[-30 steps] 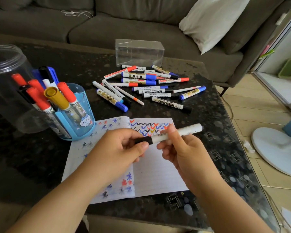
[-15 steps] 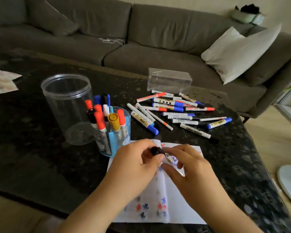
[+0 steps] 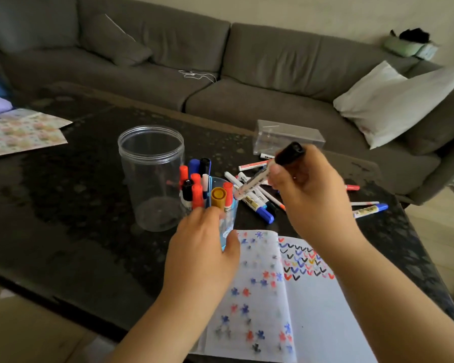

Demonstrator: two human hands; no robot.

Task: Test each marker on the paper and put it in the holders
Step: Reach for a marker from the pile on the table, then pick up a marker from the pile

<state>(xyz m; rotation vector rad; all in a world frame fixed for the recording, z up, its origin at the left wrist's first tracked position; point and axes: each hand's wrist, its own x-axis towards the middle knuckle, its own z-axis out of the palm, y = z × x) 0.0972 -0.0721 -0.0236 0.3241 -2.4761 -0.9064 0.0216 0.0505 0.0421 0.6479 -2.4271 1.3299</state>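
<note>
The paper (image 3: 312, 305) lies nearest, below both wrists, its right page carrying rows of coloured ticks and its left page small stars. A second ago both hands met over it, closing the black cap; now they part. The left hand (image 3: 202, 250) drops to the blue holder (image 3: 230, 218), fingers curled round its near wall. Just beyond those fingertips stand the sorted markers. The right hand (image 3: 307, 189) has risen, fingers clamped on the black-capped marker (image 3: 268, 171), tail angled toward the holder, so testing looks finished and stowing comes next. Print on the barrel is too blurred to read. Beyond the knuckles lie the loose markers (image 3: 260, 203); left of the holder, the clear jar (image 3: 151, 176).
</note>
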